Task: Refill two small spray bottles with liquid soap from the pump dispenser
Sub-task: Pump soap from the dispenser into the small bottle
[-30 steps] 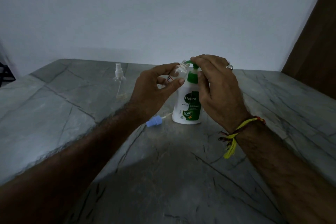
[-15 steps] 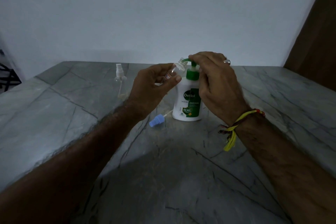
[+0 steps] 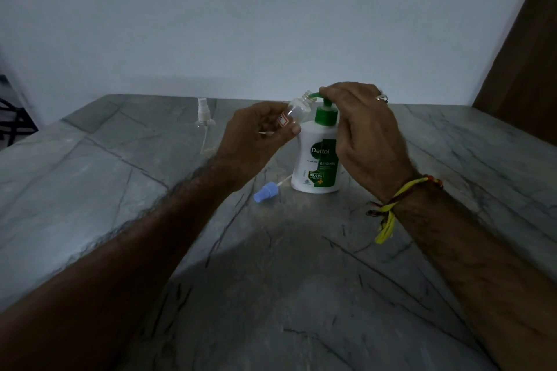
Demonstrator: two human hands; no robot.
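Note:
A white Dettol pump dispenser (image 3: 313, 159) with a green pump head stands upright on the grey marble table (image 3: 120, 205). My left hand (image 3: 256, 138) pinches a small clear spray bottle (image 3: 297, 108), uncapped and tilted, its open neck right at the green nozzle tip. My right hand (image 3: 364, 129) lies over the pump head, fingers curled on its top, thumb beside the collar. A blue spray cap (image 3: 265, 191) with its white dip tube lies on the table left of the dispenser. A second clear spray bottle (image 3: 205, 126), capped, stands farther back left.
A pale wall runs behind the table's far edge. Brown wooden panelling (image 3: 524, 48) rises at the right. Part of a dark frame (image 3: 12, 120) shows at the far left edge.
The pump head has risen a little under my right hand. The small bottle stays held at the nozzle. The camera view shifted slightly.

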